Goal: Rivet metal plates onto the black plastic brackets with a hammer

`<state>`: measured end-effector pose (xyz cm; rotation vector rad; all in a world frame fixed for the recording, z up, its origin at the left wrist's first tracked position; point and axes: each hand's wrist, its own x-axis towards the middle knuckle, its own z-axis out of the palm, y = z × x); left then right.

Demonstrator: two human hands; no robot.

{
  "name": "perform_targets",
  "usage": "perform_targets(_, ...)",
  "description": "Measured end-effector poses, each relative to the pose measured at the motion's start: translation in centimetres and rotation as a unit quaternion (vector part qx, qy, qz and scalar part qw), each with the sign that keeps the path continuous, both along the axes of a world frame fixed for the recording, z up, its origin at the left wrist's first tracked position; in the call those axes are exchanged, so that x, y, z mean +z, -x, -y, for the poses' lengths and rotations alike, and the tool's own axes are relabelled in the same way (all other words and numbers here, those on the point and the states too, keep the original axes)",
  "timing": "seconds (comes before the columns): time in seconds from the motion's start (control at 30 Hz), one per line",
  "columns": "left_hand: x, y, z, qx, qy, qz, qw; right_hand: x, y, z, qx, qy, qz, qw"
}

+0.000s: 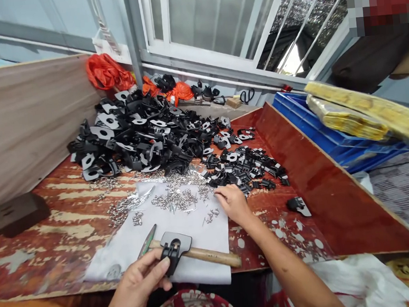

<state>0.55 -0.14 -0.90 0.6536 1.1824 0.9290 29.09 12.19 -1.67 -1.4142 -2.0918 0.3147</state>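
Observation:
My left hand (148,273) grips a black plastic clip with a grey plate (176,244) near the table's front edge. Beneath the clip, a hammer (213,255) with a wooden handle lies across a white sheet (192,226). At the sheet's upper right, my right hand (233,202) has thumb and forefinger pinched together beside small metal rivets (176,199); anything between the fingertips is too small to make out. Metal pins (140,199) lie left of the rivets.
Behind the sheet rises a large heap of black and grey parts (145,130), with smaller black clips (251,163) to its right. One clip (298,206) lies apart. Wooden boards (322,186) border the table; a blue crate (317,129) with yellow bundles (351,116) stands beyond the right one.

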Motion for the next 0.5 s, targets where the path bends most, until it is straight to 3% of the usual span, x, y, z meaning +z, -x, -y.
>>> perform_targets(0.07,0.2,-0.6,-0.3,-0.030,-0.004,0.007,1.000,0.9,1.4,2.1,0.008,0.015,-0.047,0.999)
perform_targets(0.13,0.2,-1.4,-0.7,-0.051,-0.018,0.013,0.998,1.8,3.6,4.7,0.058,0.063,-0.136,0.987)
perform_targets(0.2,-0.2,-2.1,-0.9,-0.054,-0.037,0.015,0.998,2.4,6.1,7.2,0.109,0.129,-0.263,0.950)
perform_targets(0.27,-0.6,-2.5,-1.0,-0.050,-0.058,0.005,0.997,2.5,8.0,9.1,0.118,0.173,-0.350,0.913)
perform_targets(0.4,-0.8,-1.9,-0.6,-0.036,-0.092,-0.059,0.993,2.1,8.0,9.3,0.123,0.175,-0.312,0.926)
perform_targets(0.5,-0.4,-0.8,-0.2,0.002,-0.095,-0.086,0.992,1.9,5.5,7.2,0.106,0.096,-0.181,0.973)
